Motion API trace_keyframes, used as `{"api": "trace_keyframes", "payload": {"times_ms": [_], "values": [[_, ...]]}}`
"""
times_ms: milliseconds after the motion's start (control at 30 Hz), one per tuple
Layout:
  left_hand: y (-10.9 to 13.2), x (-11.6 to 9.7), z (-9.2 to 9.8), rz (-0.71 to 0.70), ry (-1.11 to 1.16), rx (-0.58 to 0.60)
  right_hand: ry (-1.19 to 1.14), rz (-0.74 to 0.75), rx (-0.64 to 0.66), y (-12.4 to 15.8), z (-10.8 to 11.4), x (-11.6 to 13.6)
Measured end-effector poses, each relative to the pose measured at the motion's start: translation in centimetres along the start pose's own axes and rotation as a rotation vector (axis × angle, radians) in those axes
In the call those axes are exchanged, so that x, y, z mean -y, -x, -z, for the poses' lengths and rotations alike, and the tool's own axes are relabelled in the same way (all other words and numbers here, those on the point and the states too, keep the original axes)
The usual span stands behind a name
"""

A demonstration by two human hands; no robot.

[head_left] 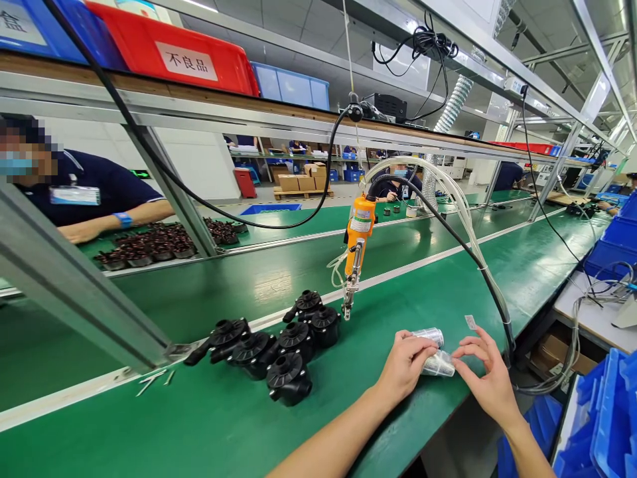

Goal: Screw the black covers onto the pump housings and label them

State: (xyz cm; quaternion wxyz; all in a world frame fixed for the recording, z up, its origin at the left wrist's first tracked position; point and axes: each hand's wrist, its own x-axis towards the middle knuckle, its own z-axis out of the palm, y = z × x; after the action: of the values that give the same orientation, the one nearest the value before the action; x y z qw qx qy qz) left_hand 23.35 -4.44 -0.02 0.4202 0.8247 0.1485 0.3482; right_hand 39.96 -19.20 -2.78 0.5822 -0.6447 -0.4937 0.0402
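Near the front edge of the green bench, my left hand [409, 364] is closed on a clear plastic-wrapped bundle [438, 365]. What the wrap contains is too blurred to make out. A second shiny, silvery clear roll [432, 336] lies just behind it, close to my left fingertips. At the bundle's right end, my right hand [486, 375] has its thumb and a finger closed at the plastic. A small pale printed tag [470, 322] sticks up at my right fingertips. To the left stand several black round pump housings [294, 340] with side spouts, grouped together.
An orange power screwdriver [360, 226] hangs over the bench on a cord, with a black cable and clear hoses [465, 219]. Thin white strips [149, 382] lie by a metal post. Blue bins [597, 425] stand at right. Across the bench, a person's arm [139, 216] reaches beside dark parts [149, 245].
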Motion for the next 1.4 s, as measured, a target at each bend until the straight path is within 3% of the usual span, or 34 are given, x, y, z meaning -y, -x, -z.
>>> {"api": "trace_keyframes", "payload": {"times_ms": [167, 333, 633, 833, 967, 1233, 1400], "values": [[0.2, 0.0, -0.1, 0.075, -0.043, -0.013, -0.103, 0.021, 0.01, 0.8, -0.1, 0.9], [0.5, -0.5, 0.2, 0.104, -0.027, 0.03, -0.238, 0.033, -0.01, -0.2, -1.6, 2.5], [0.4, -0.3, 0.5, 0.135, 0.075, -0.022, -0.15, 0.123, 0.037, -1.4, -2.7, 1.3], [0.3, -0.8, 0.5, 0.177, -0.024, -0.019, -0.09, 0.206, 0.071, -0.8, -2.6, 3.0], [0.4, -0.4, 0.6, 0.128, -0.067, 0.025, -0.066, 0.211, -0.11, -1.0, -2.9, 4.1], [0.6, 0.5, 0.7, 0.033, -0.092, 0.056, -0.127, 0.173, -0.059, -1.7, -4.4, 4.8], [0.5, -1.2, 1.1, -0.05, -0.165, 0.122, -0.329, 0.102, -0.147, -1.2, -4.3, 6.8]]}}
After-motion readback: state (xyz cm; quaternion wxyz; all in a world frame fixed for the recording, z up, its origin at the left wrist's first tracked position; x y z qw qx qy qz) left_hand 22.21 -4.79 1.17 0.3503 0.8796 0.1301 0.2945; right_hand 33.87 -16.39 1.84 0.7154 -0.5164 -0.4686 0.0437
